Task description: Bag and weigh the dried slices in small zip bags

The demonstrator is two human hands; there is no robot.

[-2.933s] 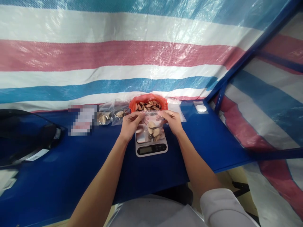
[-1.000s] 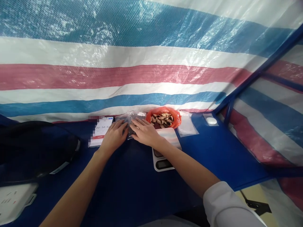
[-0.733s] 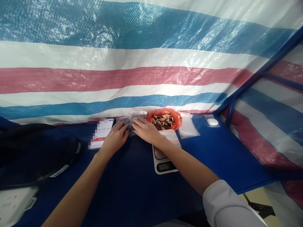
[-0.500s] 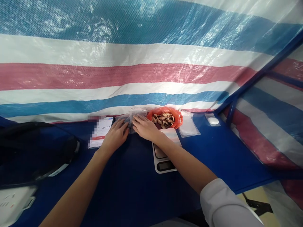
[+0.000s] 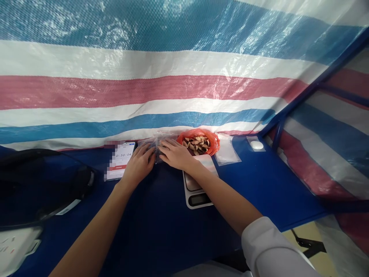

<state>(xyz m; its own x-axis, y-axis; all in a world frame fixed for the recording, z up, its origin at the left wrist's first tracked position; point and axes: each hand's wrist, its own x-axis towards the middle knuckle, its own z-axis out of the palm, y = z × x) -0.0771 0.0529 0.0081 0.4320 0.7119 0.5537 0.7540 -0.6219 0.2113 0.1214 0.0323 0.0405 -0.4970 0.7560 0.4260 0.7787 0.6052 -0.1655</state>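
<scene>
My left hand (image 5: 141,161) lies with its fingers stretched over the left side of some clear plastic bags (image 5: 157,157) at the back of the table. On their right side rests my right hand (image 5: 175,154), palm down with fingers apart. What is inside the bags is mostly hidden under my hands. Just right of my right hand sits a red plastic bag (image 5: 213,144), open at the top, with brown and cream dried pieces (image 5: 197,144) in it. Below my right forearm is a white kitchen scale (image 5: 188,200), partly covered by the arm.
A phone showing a timer (image 5: 122,156) lies left of my left hand. Flat clear bags (image 5: 227,152) and a small white round object (image 5: 256,145) are to the right. A black bag-like item (image 5: 43,184) and a white power strip (image 5: 19,246) occupy the left. Striped sheeting (image 5: 144,90) hangs behind.
Both hands stay on the clear bags with hardly any movement. The whole view has shifted slightly, so things appear a little further left.
</scene>
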